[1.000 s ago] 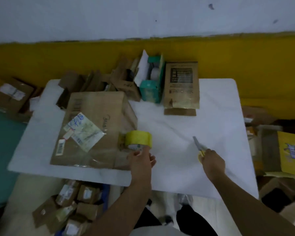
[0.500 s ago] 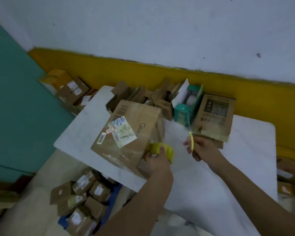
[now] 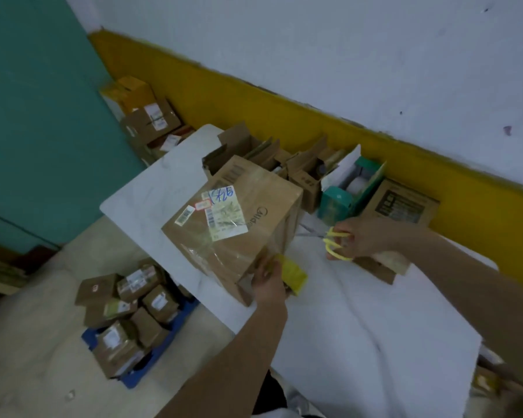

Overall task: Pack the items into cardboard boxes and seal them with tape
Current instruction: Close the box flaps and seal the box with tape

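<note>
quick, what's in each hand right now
Left hand grips the yellow tape roll by the cardboard box.
Right hand holds the yellow-handled scissors.

White table [image 3: 344, 342], teal wall [image 3: 27, 116], yellow wall band [image 3: 224, 101]

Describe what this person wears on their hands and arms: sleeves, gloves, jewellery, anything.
Nothing is worn on either. The left hand and right hand are bare, with no gloves, and no ring, watch or bracelet can be made out. Both forearms are uncovered as far as the frame shows, and no sleeve is in view.
</note>
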`<move>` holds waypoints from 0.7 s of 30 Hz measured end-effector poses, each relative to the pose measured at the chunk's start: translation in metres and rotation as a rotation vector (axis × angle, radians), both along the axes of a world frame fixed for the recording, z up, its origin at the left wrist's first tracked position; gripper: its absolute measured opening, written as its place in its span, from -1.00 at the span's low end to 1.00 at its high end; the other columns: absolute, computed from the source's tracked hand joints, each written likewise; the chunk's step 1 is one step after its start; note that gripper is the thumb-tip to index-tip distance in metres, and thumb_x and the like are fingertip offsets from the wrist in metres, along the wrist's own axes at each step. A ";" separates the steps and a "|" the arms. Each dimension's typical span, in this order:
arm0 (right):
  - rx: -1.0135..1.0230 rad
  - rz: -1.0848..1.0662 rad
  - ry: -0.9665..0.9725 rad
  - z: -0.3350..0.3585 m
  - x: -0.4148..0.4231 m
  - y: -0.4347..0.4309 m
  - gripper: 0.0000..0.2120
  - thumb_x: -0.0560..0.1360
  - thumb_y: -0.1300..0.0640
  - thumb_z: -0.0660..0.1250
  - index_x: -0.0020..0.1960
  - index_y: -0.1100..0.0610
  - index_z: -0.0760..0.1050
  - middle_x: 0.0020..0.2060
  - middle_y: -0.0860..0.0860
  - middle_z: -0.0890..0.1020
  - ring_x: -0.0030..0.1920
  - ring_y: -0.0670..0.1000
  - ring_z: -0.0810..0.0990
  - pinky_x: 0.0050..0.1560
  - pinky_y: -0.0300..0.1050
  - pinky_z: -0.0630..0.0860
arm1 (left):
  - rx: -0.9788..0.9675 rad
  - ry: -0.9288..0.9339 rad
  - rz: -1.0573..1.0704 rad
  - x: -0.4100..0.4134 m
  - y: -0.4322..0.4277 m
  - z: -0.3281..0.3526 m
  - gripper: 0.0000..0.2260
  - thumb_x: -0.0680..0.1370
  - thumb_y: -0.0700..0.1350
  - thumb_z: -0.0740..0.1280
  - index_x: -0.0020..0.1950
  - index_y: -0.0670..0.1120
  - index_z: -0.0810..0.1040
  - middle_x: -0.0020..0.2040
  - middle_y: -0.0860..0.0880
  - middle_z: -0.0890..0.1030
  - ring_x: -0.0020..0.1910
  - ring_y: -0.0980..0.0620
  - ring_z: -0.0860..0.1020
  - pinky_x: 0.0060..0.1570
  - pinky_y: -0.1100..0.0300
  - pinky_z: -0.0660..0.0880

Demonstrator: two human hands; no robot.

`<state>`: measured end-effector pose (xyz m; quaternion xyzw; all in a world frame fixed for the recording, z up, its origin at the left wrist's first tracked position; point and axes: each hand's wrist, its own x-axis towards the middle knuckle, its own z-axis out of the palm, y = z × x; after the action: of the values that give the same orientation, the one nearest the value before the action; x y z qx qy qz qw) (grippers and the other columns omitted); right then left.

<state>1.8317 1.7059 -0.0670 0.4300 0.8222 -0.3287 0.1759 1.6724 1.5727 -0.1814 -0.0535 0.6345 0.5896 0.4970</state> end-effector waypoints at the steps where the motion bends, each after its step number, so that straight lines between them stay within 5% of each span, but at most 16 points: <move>1: -0.020 0.033 -0.050 0.002 -0.009 0.010 -0.57 0.35 -0.38 0.39 -0.07 -0.05 0.47 -0.13 -0.01 0.61 -0.07 0.04 0.60 0.01 -0.01 0.55 | -0.011 -0.011 0.013 -0.002 0.000 -0.004 -0.81 0.59 -0.15 0.38 0.19 0.03 0.63 0.00 -0.11 0.67 -0.05 -0.15 0.66 -0.19 0.00 0.64; 3: -0.055 0.098 -0.128 0.004 -0.026 0.026 -0.50 0.34 -0.38 0.41 0.03 -0.01 0.50 -0.05 0.02 0.63 -0.02 0.06 0.62 0.05 0.03 0.57 | -0.018 0.014 0.023 -0.005 0.002 -0.010 -0.86 0.58 -0.15 0.39 0.04 0.08 0.66 -0.10 -0.05 0.67 -0.16 -0.08 0.66 -0.34 0.10 0.62; 6: -0.048 0.209 -0.256 0.004 -0.050 0.042 -0.46 0.33 -0.39 0.41 0.09 -0.02 0.51 0.00 -0.04 0.60 -0.05 -0.01 0.56 -0.14 -0.15 0.50 | -0.008 0.029 0.011 -0.002 0.006 -0.014 -0.82 0.58 -0.15 0.41 -0.09 0.15 0.65 -0.25 0.04 0.66 -0.36 0.07 0.64 -0.36 0.10 0.61; 8: -0.036 0.308 -0.357 0.002 -0.067 0.050 -0.46 0.35 -0.39 0.39 0.13 -0.04 0.52 0.04 -0.04 0.57 -0.06 -0.04 0.52 -0.22 -0.22 0.41 | 0.007 0.017 0.000 0.001 0.006 -0.013 -0.84 0.57 -0.12 0.42 -0.04 0.18 0.66 -0.17 0.03 0.67 -0.27 0.03 0.65 -0.28 0.06 0.63; 12: -0.047 0.467 -0.444 -0.002 -0.097 0.067 -0.38 0.32 -0.42 0.39 0.23 -0.07 0.51 0.10 -0.06 0.54 0.06 0.00 0.51 -0.01 -0.13 0.45 | 0.050 -0.001 0.044 0.003 0.009 -0.011 -0.75 0.55 -0.15 0.45 -0.12 0.26 0.67 0.14 0.00 0.62 0.07 -0.08 0.63 -0.28 0.13 0.61; 16: -0.066 0.619 -0.469 -0.009 -0.128 0.073 -0.38 0.34 -0.38 0.40 0.27 -0.06 0.51 0.07 -0.07 0.54 0.02 -0.04 0.50 -0.08 -0.18 0.39 | 0.089 -0.037 0.027 -0.001 0.010 -0.013 -0.77 0.55 -0.18 0.44 -0.02 0.19 0.68 0.13 0.00 0.64 0.04 -0.03 0.64 -0.15 0.06 0.65; 19: -0.098 0.699 -0.456 -0.018 -0.141 0.073 -0.47 0.35 -0.39 0.38 0.12 -0.03 0.57 -0.07 -0.14 0.57 -0.04 -0.06 0.51 -0.06 -0.18 0.40 | 0.097 -0.074 0.018 -0.006 0.011 -0.016 -0.82 0.57 -0.20 0.42 0.03 0.09 0.65 0.15 -0.05 0.66 0.09 -0.08 0.64 0.04 -0.06 0.63; 21: -0.114 0.704 -0.376 -0.023 -0.139 0.074 -0.54 0.38 -0.34 0.41 0.05 0.00 0.63 -0.16 -0.15 0.60 -0.15 -0.10 0.50 -0.17 -0.25 0.43 | 0.107 -0.117 0.007 -0.008 0.010 -0.017 -0.83 0.57 -0.21 0.41 0.02 0.07 0.66 0.10 -0.06 0.67 0.05 -0.07 0.66 -0.01 -0.01 0.64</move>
<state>1.6924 1.7798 -0.0896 0.1644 0.8532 -0.2091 0.4487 1.6642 1.5826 -0.1980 -0.0635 0.5719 0.6202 0.5331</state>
